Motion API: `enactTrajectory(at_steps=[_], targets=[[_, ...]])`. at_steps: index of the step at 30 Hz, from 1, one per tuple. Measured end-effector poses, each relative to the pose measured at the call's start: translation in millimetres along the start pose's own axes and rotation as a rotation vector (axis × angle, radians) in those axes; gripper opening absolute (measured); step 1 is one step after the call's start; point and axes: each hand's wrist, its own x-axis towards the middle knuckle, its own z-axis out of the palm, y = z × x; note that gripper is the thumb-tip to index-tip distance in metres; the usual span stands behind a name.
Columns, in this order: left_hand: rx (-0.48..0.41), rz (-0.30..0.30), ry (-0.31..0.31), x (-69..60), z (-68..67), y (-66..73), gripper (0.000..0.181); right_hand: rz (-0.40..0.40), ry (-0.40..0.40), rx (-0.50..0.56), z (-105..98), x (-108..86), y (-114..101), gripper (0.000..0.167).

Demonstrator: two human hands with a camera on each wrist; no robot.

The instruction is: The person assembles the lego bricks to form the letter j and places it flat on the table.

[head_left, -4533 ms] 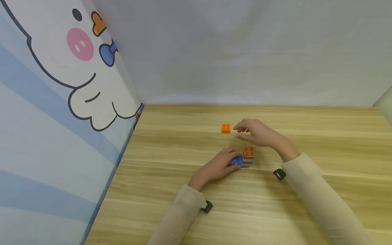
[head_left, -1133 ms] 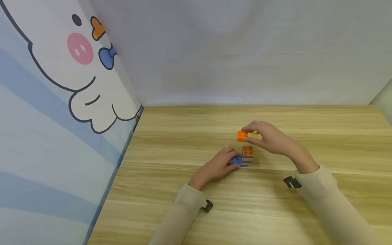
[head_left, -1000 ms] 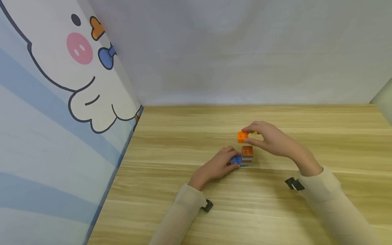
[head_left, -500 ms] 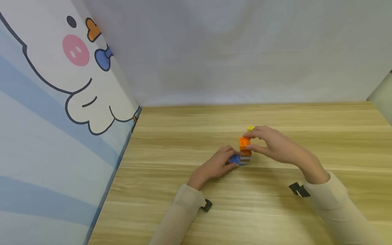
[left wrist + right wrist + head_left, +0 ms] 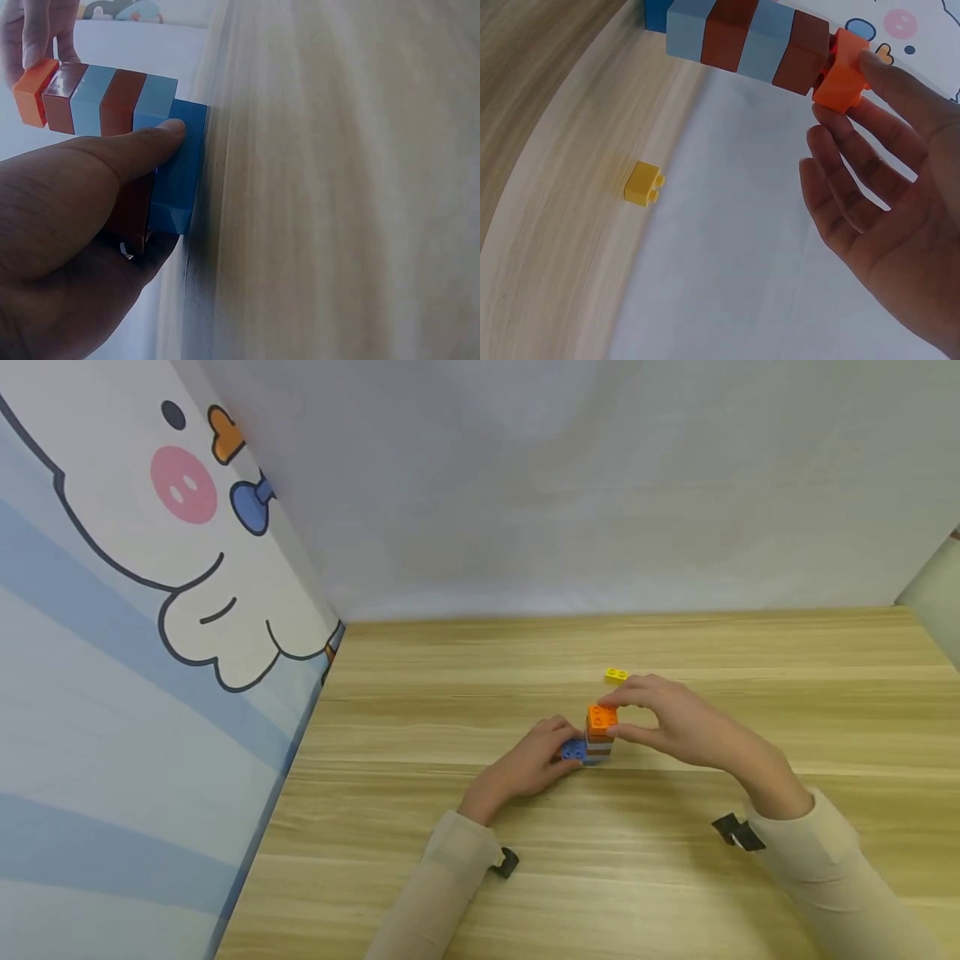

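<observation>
In the head view my left hand (image 5: 525, 762) holds the low end of a toy-brick build, fingers around a studded blue brick (image 5: 573, 750). The left wrist view shows its thumb on the flat blue base brick (image 5: 180, 169), beside a dark brown brick (image 5: 131, 217). From the base rises a column of grey-blue and brown bricks (image 5: 731, 34). My right hand (image 5: 675, 722) pinches an orange brick (image 5: 602, 718) between thumb and fingers at the column's top. A narrow gap with studs shows between the orange brick and the top brown brick (image 5: 802, 52) in the right wrist view.
A small yellow brick (image 5: 617, 676) lies on the wooden table (image 5: 450, 693) just behind the right hand. A pale wall (image 5: 600, 510) stands along the table's back edge. On the left is a wall panel (image 5: 112, 610) with a cartoon print.
The right hand has picked up the orange brick from the table and brought it right and towards me onto the column's top. The yellow brick has come into view. The left hand keeps its hold.
</observation>
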Motion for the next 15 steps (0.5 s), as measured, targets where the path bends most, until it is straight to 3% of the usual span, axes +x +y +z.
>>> enactTrajectory(at_steps=[15], targets=[[0.007,0.022,0.015,1.8,2.6,-2.0,0.039,-0.047,-0.006,-0.120,-1.7,0.8,-3.9,0.031]])
